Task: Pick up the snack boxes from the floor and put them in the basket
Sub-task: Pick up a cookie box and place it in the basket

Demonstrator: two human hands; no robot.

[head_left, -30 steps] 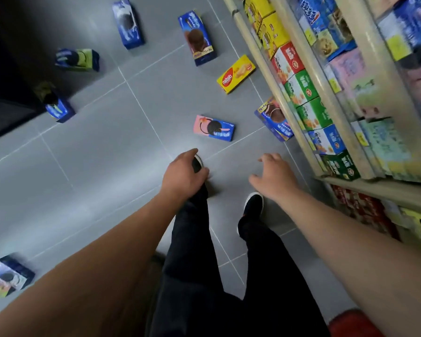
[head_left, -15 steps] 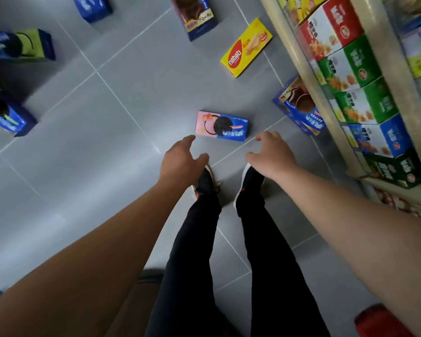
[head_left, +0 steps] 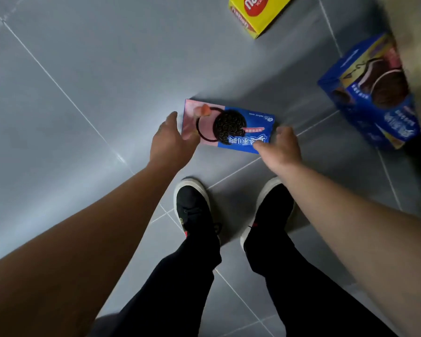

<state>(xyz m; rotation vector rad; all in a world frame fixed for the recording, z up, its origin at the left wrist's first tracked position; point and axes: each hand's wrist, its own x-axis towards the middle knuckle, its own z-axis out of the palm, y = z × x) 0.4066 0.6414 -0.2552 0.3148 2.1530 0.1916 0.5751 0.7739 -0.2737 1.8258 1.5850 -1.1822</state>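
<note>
The grey tiled floor fills the view, crossed by pale grout lines. The person's two legs in black trousers stand near the bottom, black shoes with pale soles planted just below the nearest box. At the right edge a pale shelf upright is blurred and cut off.

A blue cookie box lies tilted against that upright, partly hidden by it. A yellow wafer box lies at the top, cut by the frame. The pink-and-blue sandwich-cookie box lies flat on the floor between the two hands — all boxes are closed, so their contents do not show.

Compared with half a second ago, both hands have come down to this box and the view sits far closer to the floor. The left hand now reaches the box's pink end, fingers spread wide, thumb over its corner; the right hand covers the blue end, fingers loosely bent over the edge. Whether either hand actually presses the cardboard is hard to tell — the box is not lifted. No basket is in view.
</note>
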